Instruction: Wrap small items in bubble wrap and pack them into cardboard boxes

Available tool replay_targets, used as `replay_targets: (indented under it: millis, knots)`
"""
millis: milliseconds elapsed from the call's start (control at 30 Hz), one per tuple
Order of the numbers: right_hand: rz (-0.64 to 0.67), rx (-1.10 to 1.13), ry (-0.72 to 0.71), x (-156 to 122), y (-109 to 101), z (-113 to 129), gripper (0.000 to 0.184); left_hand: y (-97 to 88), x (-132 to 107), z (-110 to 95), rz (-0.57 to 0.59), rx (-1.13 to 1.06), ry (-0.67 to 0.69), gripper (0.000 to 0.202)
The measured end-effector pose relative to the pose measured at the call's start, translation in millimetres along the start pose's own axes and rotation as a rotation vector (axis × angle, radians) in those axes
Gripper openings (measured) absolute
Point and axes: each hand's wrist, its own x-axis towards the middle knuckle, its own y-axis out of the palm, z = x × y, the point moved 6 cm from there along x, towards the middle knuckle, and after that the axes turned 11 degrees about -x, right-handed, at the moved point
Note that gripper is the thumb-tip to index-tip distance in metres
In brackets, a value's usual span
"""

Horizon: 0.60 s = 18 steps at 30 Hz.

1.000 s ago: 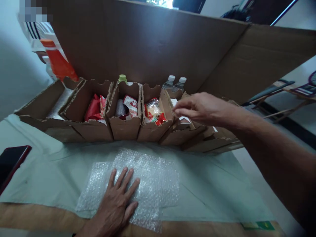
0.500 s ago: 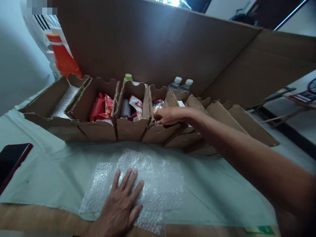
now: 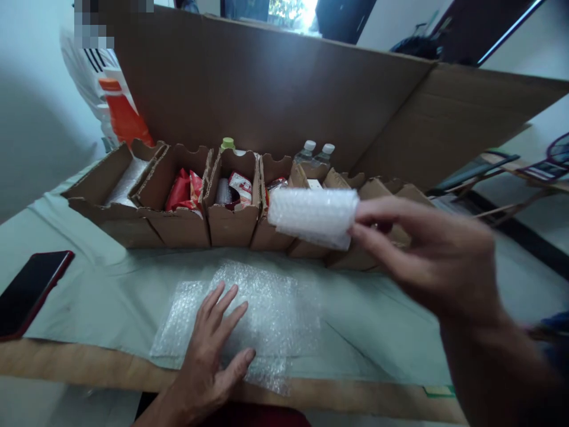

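Fingers of the left hand (image 3: pixel 213 344) lie spread flat on a bubble wrap sheet (image 3: pixel 262 308), pressing it onto the pale cloth (image 3: pixel 111 296) covering the worktop. The right hand (image 3: pixel 427 255) is pinched on one end of a bubble-wrapped roll (image 3: pixel 313 216), held level in the air above the far edge of the sheet (its contents cannot be made out). A dark phone (image 3: pixel 31 290) lies at the left. Beyond stand cardboard compartments (image 3: pixel 186 201) holding snack packets (image 3: pixel 184 190), with bottles (image 3: pixel 315 151) behind.
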Motion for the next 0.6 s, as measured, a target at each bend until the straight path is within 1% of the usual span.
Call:
replay_targets:
  millis: [33, 67, 100, 133, 167, 200, 233, 267, 300, 333, 367, 400, 467, 500, 533, 567, 600]
  knots:
    - [-0.015, 0.005, -0.071, -20.5, 4.1, 14.9, 0.009, -2.5, 1.6, -0.8, 0.007, -0.185, -0.085, 0.057]
    - [-0.017, 0.007, -0.156, -39.5, 11.5, 30.8, 0.013, -4.2, 2.4, -0.6, 0.004, -0.358, -0.166, 0.057]
    - [-0.008, 0.010, -0.237, -56.2, 20.7, 46.3, 0.018, -6.7, 2.4, 0.1, -0.029, -0.483, -0.229, 0.061]
    - [0.008, 0.018, -0.296, -69.8, 30.5, 59.6, 0.020, -11.2, 1.6, 0.7, -0.097, -0.535, -0.264, 0.068]
    - [0.034, 0.039, -0.324, -79.8, 40.0, 69.9, 0.020, -17.3, -0.2, 0.2, -0.184, -0.511, -0.266, 0.075]
    - [0.078, 0.080, -0.328, -86.6, 49.6, 77.4, 0.019, -23.0, -2.4, -2.4, -0.257, -0.432, -0.242, 0.083]
    - [0.132, 0.143, -0.318, -90.8, 58.5, 82.7, 0.016, -26.1, -4.5, -6.7, -0.289, -0.337, -0.209, 0.089]
    - [0.188, 0.221, -0.306, -93.5, 66.7, 86.6, 0.014, -26.6, -6.0, -11.7, -0.287, -0.264, -0.175, 0.093]
    - [0.232, 0.307, -0.298, -95.5, 73.4, 89.8, 0.014, -24.8, -7.1, -15.5, -0.264, -0.234, -0.164, 0.093]
    - [0.264, 0.393, -0.278, -97.3, 79.4, 91.6, 0.014, -22.4, -8.2, -17.0, -0.244, -0.251, -0.187, 0.090]
    - [0.292, 0.477, -0.237, -99.6, 85.4, 92.2, 0.019, -20.3, -9.7, -16.3, -0.245, -0.303, -0.241, 0.086]
    - [0.319, 0.555, -0.165, -102.8, 92.3, 91.4, 0.030, -18.8, -11.9, -14.0, -0.272, -0.379, -0.313, 0.084]
    - [0.376, 0.681, 0.034, -114.2, 109.0, 89.0, 0.067, -14.6, -18.0, -7.5, -0.344, -0.570, -0.454, 0.083]
    - [0.409, 0.717, 0.142, -122.2, 118.3, 88.4, 0.080, -11.4, -21.0, -4.6, -0.361, -0.673, -0.497, 0.084]
    - [0.433, 0.734, 0.236, -130.7, 126.5, 88.3, 0.081, -7.4, -23.7, -1.9, -0.354, -0.780, -0.520, 0.086]
    - [0.448, 0.739, 0.305, -138.3, 132.8, 88.9, 0.068, -3.6, -26.5, 1.4, -0.329, -0.886, -0.537, 0.085]
    - [0.448, 0.739, 0.354, -144.2, 136.2, 88.9, 0.047, -1.4, -30.0, 5.9, -0.305, -0.983, -0.554, 0.084]
